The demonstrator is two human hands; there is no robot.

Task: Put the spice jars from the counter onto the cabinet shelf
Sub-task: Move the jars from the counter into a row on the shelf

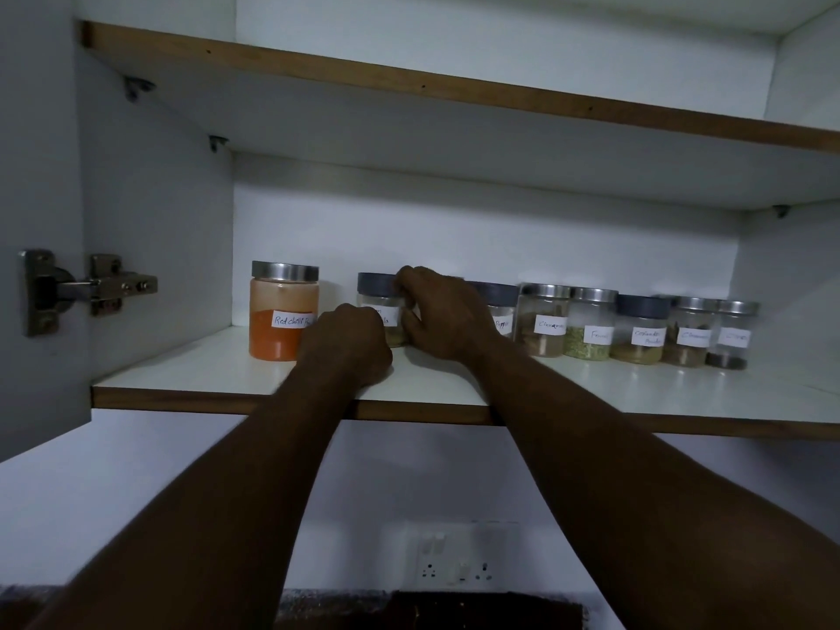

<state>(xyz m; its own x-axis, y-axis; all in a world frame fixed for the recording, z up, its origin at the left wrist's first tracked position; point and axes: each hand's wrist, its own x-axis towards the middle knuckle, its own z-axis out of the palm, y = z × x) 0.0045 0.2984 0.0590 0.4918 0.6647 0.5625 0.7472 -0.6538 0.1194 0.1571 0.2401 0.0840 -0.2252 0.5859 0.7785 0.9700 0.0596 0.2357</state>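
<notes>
A row of labelled spice jars stands on the white cabinet shelf (218,375). At the left end is a tall jar of red chilli powder (282,311) with a steel lid. Beside it stands a grey-lidded jar (379,302), partly hidden by both hands. My right hand (443,313) grips this jar, fingers curled over its lid and right side. My left hand (347,345) sits fisted in front of the jar's lower left; whether it touches the jar is hidden. Further right stand a pepper jar (500,311), a cinnamon jar (543,320), a fennel jar (591,325) and several more.
An upper shelf (409,86) runs overhead. The cabinet's left wall carries a metal hinge (86,288), with the open door at the far left. Below the shelf are a white wall with a switch plate (454,557) and a dark counter edge (432,611).
</notes>
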